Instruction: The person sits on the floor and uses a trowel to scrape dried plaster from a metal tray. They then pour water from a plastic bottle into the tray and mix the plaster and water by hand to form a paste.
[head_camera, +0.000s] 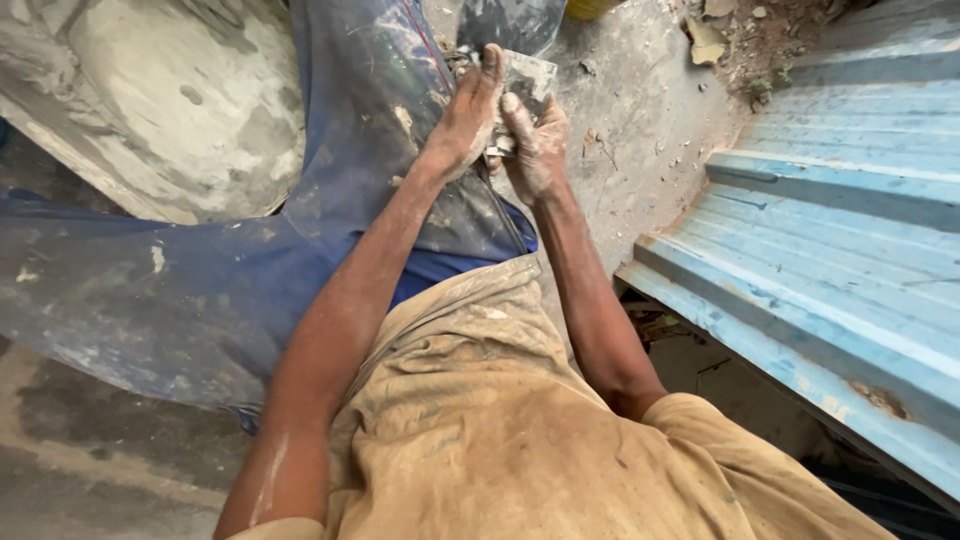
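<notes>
Left hand and right hand both clasp a mortar-caked flat tool; likely stiff, gritty, moderately heavy; hold by its edges.

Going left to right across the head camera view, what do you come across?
Mortar-caked pan → blue trouser leg → left hand → small grey plaster-smeared tool → right hand → dusty concrete ground → blue corrugated metal sheet.
</notes>
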